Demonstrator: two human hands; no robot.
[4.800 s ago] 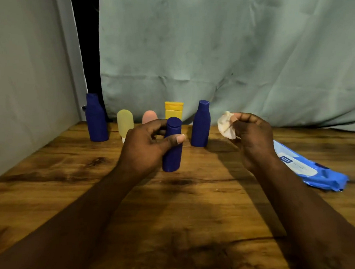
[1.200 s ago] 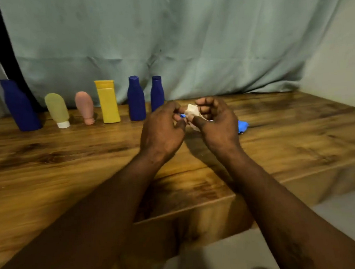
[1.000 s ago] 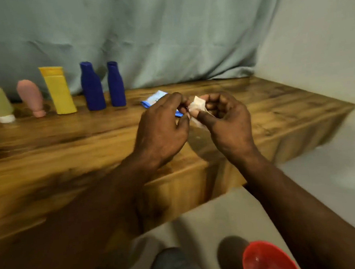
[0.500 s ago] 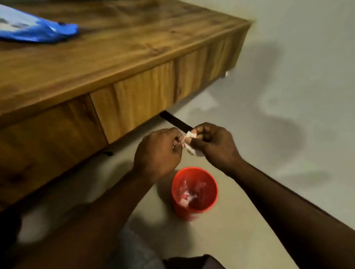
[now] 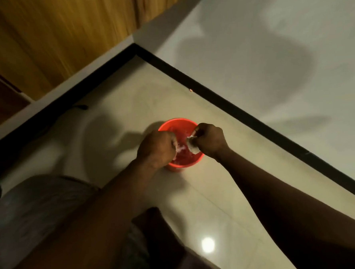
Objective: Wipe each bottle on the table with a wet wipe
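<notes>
Item: crumpled white wet wipe [image 5: 192,147], centre frame, pinched in right hand [image 5: 211,141] above round red plastic bin [image 5: 178,121]. Left hand [image 5: 155,148] curled alongside; whether it holds anything is unclear. Bottles out of frame. Risk: the wipe clings to damp fingers and drops onto the pale tiled floor [image 5: 129,108].

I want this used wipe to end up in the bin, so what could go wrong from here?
1. The right hand pinches the wipe over the right part of the red bin, near its rim. Let go there, it might catch the edge and land on the floor.
2. The left hand crowds the opposite rim, so a bump could tip the small bin.
</notes>
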